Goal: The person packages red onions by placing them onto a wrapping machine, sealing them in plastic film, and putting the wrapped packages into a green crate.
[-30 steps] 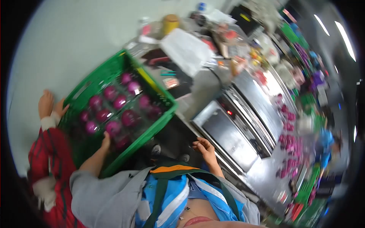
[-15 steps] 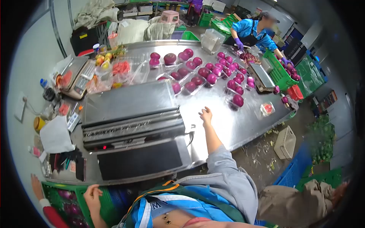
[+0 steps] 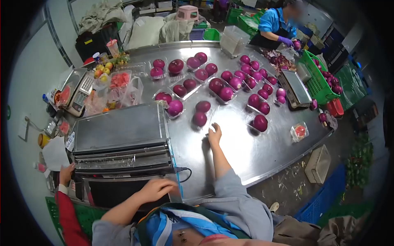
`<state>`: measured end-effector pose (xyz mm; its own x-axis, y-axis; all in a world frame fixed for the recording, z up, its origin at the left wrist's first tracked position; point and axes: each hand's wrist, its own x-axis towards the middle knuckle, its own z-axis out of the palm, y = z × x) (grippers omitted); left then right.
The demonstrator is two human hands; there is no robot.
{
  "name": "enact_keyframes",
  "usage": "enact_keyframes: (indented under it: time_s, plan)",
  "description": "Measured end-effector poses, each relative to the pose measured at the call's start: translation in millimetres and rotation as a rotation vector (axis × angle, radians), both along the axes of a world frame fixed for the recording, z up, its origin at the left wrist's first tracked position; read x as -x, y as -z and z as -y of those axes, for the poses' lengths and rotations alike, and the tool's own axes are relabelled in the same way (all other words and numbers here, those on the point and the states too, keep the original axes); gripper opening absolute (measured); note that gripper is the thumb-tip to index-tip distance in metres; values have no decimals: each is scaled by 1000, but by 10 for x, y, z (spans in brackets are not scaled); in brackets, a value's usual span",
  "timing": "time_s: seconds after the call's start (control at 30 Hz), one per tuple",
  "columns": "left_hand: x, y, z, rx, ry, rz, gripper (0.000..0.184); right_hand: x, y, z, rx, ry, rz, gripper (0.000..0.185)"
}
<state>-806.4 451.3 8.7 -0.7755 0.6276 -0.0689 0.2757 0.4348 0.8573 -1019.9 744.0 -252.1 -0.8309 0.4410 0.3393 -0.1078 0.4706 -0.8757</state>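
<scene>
My right hand (image 3: 214, 133) reaches over the steel table, its bent fingers at the near right edge of a clear plastic tray (image 3: 211, 114) holding two red onions (image 3: 201, 112). The fingers appear closed on the tray's rim, though the contact is small in view. My left hand (image 3: 158, 189) hovers over the front of a film wrapping machine (image 3: 121, 131), palm down, fingers loosely stretched and slightly blurred, with nothing in them. At the machine's left side rests another person's hand (image 3: 67, 174), in a red sleeve.
More trays of red onions (image 3: 221, 89) cover the far part of the steel table (image 3: 234, 153). Scales (image 3: 294, 88) stand at the right, near a green crate (image 3: 316, 78). A co-worker (image 3: 275, 28) in purple gloves handles an onion there. Bagged fruit (image 3: 120, 80) lies at left.
The tray with two onions has come nearer, away from the other trays, with my right hand at it. My left hand has risen over the machine. The red-sleeved hand has moved up to the machine.
</scene>
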Motion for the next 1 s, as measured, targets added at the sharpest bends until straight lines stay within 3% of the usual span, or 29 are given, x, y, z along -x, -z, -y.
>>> enact_keyframes:
  time_s: [0.07,0.13,0.2,0.23,0.27,0.33,0.4,0.43,0.47,0.53,0.6,0.63,0.67,0.77,0.8,0.87,0.9,0.97,1.0]
  plan:
    - [282,245,-401,-87,95,73,23,-691,-405,-282,300,-61,167,40]
    - [513,535,-813,-32,-10,-61,43,-1232,-562,-659,260,-9,403,36]
    - [547,818,-1250,-19,-126,-134,57,-1646,-878,-760,242,149,371,31]
    - [563,889,-1458,-35,-165,-120,64,-1804,-593,-922,106,231,352,32]
    - [591,977,-1631,-43,-153,-114,64,-1957,-659,-977,147,234,476,29]
    - [575,1201,-1869,131,-374,-5,71,-2198,-631,-1035,8,160,441,30]
    - [626,1585,-1865,117,-511,344,76,-2278,-721,-1006,20,169,454,31]
    - [613,1929,-1875,14,-476,519,76,-2292,-763,-969,40,177,472,32]
    - [565,1963,-1843,-89,-439,696,75,-2321,-739,-960,37,167,470,32]
    - [470,2013,-1772,-155,-398,695,76,-2244,-722,-966,-2,211,341,31]
    - [507,1606,-1639,-234,-381,675,77,-2059,-962,-947,-58,197,156,29]
    - [547,1216,-1495,-265,-366,622,76,-1943,-1136,-946,37,138,218,28]
    - [566,922,-1315,-289,-349,579,75,-1777,-1549,-769,-23,80,128,28]
    - [808,493,-634,-540,-440,176,66,-1243,-2532,9,89,-99,50,24]
    - [892,368,-325,-588,-472,0,62,-1007,-2621,277,103,-166,12,24]
    - [920,-84,397,-611,-603,158,62,-640,-2741,1002,178,-288,59,25]
    - [953,-83,761,-562,-698,106,61,-407,-2556,1403,148,-349,-63,26]
    - [1011,29,1543,-500,-829,30,61,-311,-2513,2218,250,-506,182,27]
    - [1002,105,1926,-484,-867,13,61,-282,-2416,2581,127,-569,161,28]
